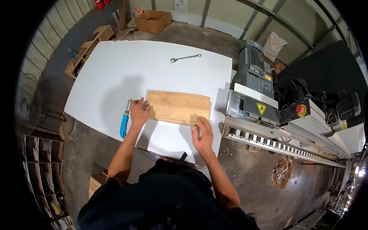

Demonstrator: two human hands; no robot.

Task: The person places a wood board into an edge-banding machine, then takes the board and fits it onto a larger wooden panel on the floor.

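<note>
Lettered dark shirt (pixel 142 201); fingers (pixel 203 125) at wooden boards (pixel 177 105); yellow label (pixel 261 109) on machine (pixel 253 85).

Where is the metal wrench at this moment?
In the head view, the wrench lies on the white table near its far edge, beyond the wooden boards and left of the grey motor.

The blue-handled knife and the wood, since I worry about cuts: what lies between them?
The left hand lies between the blue-handled knife and the wood, over the white table, as the head view shows.
</note>
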